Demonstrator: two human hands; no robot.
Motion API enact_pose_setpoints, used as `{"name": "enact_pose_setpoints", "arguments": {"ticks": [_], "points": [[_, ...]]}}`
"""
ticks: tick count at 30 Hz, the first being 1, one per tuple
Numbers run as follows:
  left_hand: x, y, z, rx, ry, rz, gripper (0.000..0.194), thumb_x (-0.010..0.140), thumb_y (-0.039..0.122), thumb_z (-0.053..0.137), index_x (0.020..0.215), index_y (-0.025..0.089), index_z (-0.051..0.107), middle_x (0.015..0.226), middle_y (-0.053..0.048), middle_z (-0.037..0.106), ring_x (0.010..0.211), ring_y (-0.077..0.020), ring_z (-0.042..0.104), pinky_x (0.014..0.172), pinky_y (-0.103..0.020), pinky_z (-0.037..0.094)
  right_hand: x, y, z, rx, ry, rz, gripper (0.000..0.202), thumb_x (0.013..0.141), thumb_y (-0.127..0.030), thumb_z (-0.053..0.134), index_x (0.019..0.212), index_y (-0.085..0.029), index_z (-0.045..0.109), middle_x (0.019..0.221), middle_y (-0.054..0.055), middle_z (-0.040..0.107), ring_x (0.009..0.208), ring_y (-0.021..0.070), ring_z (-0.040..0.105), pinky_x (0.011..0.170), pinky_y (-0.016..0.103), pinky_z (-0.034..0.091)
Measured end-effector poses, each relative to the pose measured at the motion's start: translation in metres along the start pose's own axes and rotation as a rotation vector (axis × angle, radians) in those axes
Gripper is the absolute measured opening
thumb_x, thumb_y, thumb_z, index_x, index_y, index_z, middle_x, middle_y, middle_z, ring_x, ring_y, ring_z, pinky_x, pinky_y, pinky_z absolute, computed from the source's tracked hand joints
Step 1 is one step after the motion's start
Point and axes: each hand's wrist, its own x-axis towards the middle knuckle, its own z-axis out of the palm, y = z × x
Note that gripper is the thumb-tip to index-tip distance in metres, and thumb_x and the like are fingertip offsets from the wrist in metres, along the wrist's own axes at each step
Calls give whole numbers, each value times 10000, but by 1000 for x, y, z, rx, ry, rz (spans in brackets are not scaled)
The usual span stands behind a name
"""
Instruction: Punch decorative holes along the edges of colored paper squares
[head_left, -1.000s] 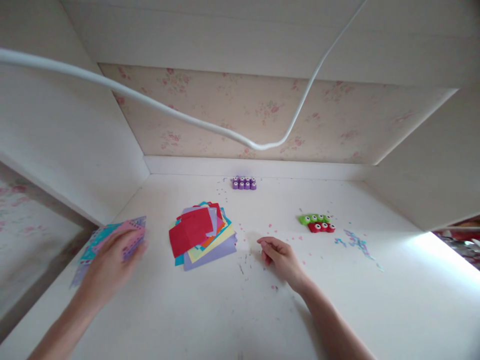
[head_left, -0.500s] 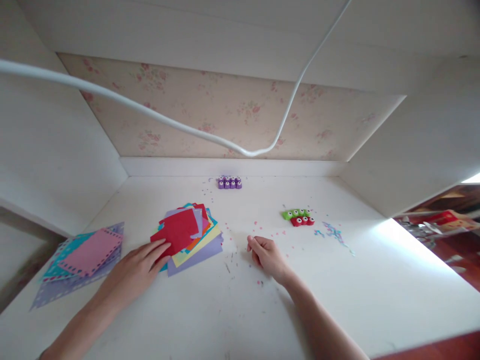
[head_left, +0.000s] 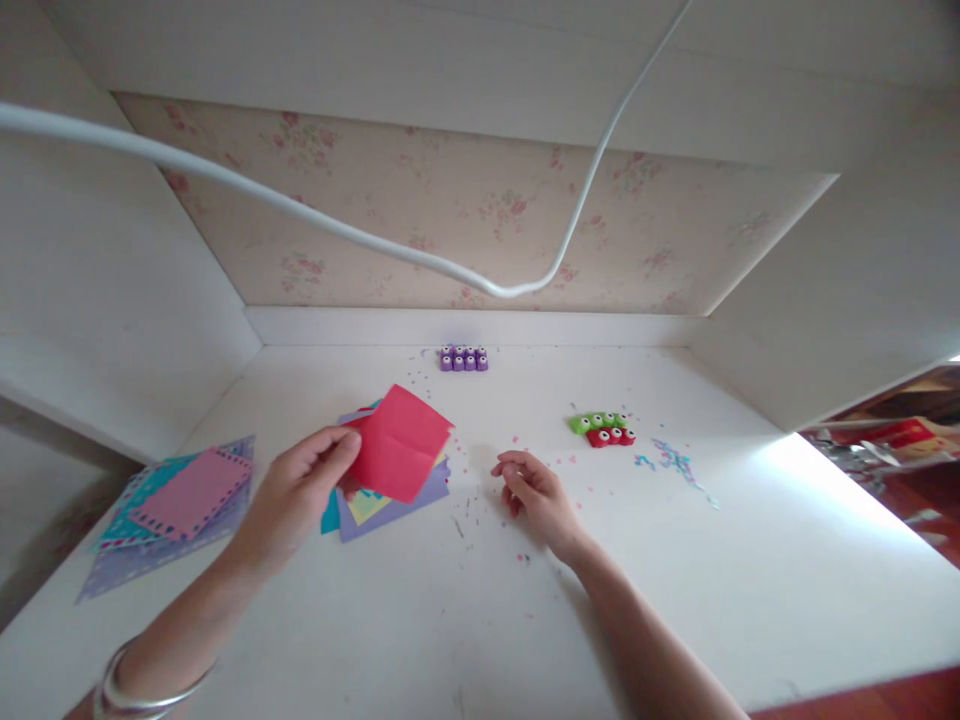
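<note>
Raised since the earlier frame: square red paper [head_left: 405, 445], left hand [head_left: 296, 490] pinching it above the remaining multicoloured paper stack [head_left: 405, 509], centre-left. Edge-punched pastel sheets [head_left: 191, 495], seemingly done, lie lower left; right hand [head_left: 544, 505] half-open, apparently empty.

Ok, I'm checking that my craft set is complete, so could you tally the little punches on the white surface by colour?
Purple punches: 8
Green punches: 4
Red punches: 3
Total: 15
</note>
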Motion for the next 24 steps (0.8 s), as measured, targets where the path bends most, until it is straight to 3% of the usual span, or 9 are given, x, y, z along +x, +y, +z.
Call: {"name": "enact_pose_setpoints", "arguments": {"ticks": [3,5,8,13,18,24], "points": [[3,0,34,-158,-204,-94,402,876,560,517,873,175,633,592,11,582,485,-137,530,447,-232,416,-2,-5,-3,161,-68,34,425,866,-580,553,1120,-243,605,1102,82,665,770,160,630,641,288,505],[4,-3,53,-101,-254,-117,429,885,575,485,899,176,640,563,15,585,457,-142,527,434,-233,398,-4,-7,-6,302,-128,53,518,893,-649,438,1200,-258,583,1161,102,656,852,198,648,679,323,525],[7,-4,73,91,-261,-35,414,908,548,454,914,184,653,529,25,586,438,-150,545,440,-234,378,-6,-9,-11,413,-200,58,654,883,-728,322,1276,-260,555,1181,124,651,937,247,649,687,367,547],[13,-1,88,193,-321,52,395,942,497,401,807,202,625,511,35,587,424,-147,577,475,-235,399,-5,-9,-13,268,-147,56,480,835,-574,613,1184,-245,632,1115,91,676,918,224,647,708,333,550],[17,-7,101,86,-410,-30,394,934,506,404,840,194,625,567,12,634,449,-149,587,456,-229,414,2,-5,-17,223,-59,63,434,872,-584,560,850,-167,677,786,51,691,746,173,644,711,300,521],[20,-13,112,-8,-473,-129,381,909,503,450,938,170,633,590,-4,643,501,-160,610,441,-218,424,4,-5,-23,267,-3,76,427,856,-587,583,873,-169,672,780,43,691,711,171,641,701,306,521]]}}
